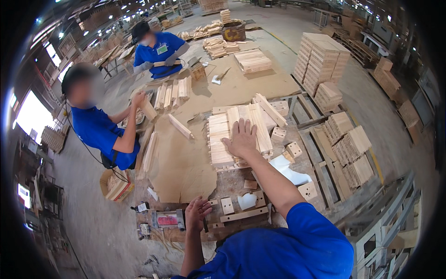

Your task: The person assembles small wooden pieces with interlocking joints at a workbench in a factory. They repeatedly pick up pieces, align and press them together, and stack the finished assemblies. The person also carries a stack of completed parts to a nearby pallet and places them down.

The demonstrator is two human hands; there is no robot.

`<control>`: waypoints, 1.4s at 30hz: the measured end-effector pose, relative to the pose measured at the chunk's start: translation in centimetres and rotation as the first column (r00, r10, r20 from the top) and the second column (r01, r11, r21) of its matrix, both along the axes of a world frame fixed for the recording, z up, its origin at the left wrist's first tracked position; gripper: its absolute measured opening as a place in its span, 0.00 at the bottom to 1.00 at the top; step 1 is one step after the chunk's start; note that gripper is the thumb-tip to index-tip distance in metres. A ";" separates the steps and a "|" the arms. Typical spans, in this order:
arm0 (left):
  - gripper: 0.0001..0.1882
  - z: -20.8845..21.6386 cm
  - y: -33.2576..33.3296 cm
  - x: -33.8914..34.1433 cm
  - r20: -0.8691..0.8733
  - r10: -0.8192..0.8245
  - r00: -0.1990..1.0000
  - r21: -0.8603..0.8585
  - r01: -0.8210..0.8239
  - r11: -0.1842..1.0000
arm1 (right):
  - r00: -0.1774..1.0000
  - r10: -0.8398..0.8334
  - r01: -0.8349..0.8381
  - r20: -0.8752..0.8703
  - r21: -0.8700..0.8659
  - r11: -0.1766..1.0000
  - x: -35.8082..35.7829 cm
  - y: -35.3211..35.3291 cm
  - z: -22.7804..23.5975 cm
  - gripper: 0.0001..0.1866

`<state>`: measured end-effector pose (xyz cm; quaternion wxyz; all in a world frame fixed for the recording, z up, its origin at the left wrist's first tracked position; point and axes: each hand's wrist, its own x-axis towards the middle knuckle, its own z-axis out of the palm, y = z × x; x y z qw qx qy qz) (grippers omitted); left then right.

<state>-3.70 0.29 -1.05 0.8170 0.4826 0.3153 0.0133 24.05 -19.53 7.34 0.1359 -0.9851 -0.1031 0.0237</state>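
My right hand (242, 139) lies with fingers spread on a stack of pale wooden slats (218, 135), laid side by side near the middle of the table. One slat (270, 109) rests at a slant across the stack's far right corner. My left hand (197, 213) hovers by the near table edge, fingers loosely curled and apart, with nothing visible in it. Close to it are a small drilled wooden block (227, 205) and a red-topped fixture (167, 219). Further right lie a wooden strip (244, 214) and a crumpled piece of white material (290, 171).
A co-worker (100, 130) at the left holds a wooden piece; another person (158, 51) works at the far side. Brown cardboard (181, 172) covers much of the table. Pallets of stacked wooden parts (320, 58) stand to the right. A loose slat (180, 126) lies left of my stack.
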 end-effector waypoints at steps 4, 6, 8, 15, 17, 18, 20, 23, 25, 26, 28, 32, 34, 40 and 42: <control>0.23 -0.1 -0.8 -0.3 -0.022 -0.015 1.000 -0.008 0.015 1.000 | 1.000 -0.006 0.006 -0.009 -0.045 0.999 0.1 0.2 -0.2 0.51; 0.23 0.0 -1.1 -0.4 -0.039 -0.014 0.999 0.002 0.014 1.000 | 1.000 -0.007 0.006 -0.016 -0.061 0.998 -0.2 0.2 0.0 0.51; 0.23 0.2 -1.2 -0.4 -0.053 -0.013 0.999 0.008 0.014 1.000 | 1.000 -0.003 0.002 -0.018 -0.074 0.997 -0.3 0.3 0.4 0.51; 0.20 0.1 -0.2 -0.4 -0.051 0.010 0.999 -0.018 -0.011 1.000 | 1.000 0.011 -0.011 0.010 -0.029 1.000 -0.5 0.6 0.2 0.51; 0.19 -0.2 0.9 0.0 -0.056 0.028 0.998 0.004 -0.027 1.000 | 1.000 0.016 -0.016 -0.001 -0.048 0.999 -0.5 0.8 0.2 0.51; 0.18 -0.1 1.6 0.6 -0.055 0.032 0.998 0.022 -0.031 0.999 | 1.000 0.010 -0.010 -0.002 -0.062 0.998 -0.6 0.7 0.3 0.51; 0.16 -0.5 4.5 1.8 -0.006 -0.027 1.000 0.042 0.028 0.999 | 1.000 0.008 -0.008 -0.001 -0.082 0.997 -0.5 0.7 0.3 0.51; 0.20 -0.7 8.6 5.8 -0.005 0.022 1.000 0.319 -0.019 0.948 | 1.000 -0.010 0.011 0.011 -0.083 0.997 -0.4 0.4 -0.1 0.50; 0.23 -1.8 14.6 7.3 -0.013 0.041 0.999 0.654 -0.023 0.756 | 0.998 0.055 -0.055 0.015 -0.048 0.997 -0.7 2.0 0.5 0.50; 0.24 -1.7 15.9 9.5 -0.110 0.128 0.986 0.817 0.017 0.576 | 0.999 0.043 -0.042 0.019 -0.059 0.997 -0.5 1.6 0.3 0.49; 0.26 -1.0 18.5 13.3 -0.217 0.257 0.942 0.939 0.130 0.319 | 0.999 0.039 -0.036 0.035 -0.069 0.997 -0.2 0.9 -0.4 0.49; 0.31 -1.2 24.4 18.0 -0.296 0.407 0.864 0.944 0.330 -0.013 | 0.994 0.071 -0.066 0.077 -0.064 0.996 0.3 0.9 -1.2 0.48; 0.31 -2.0 27.2 19.8 -0.229 0.397 0.889 0.951 0.290 -0.102 | 0.993 0.082 -0.075 0.090 -0.071 0.995 0.4 0.8 -1.4 0.48; 0.29 -3.8 31.1 24.6 -0.383 0.397 0.834 0.885 0.454 -0.100 | 0.994 0.077 -0.072 0.072 -0.080 0.994 0.8 1.1 -1.1 0.48; 0.29 -4.1 31.1 26.4 -0.453 0.327 0.829 0.875 0.484 -0.014 | 0.995 0.064 -0.058 0.073 -0.087 0.995 0.7 0.9 -1.5 0.48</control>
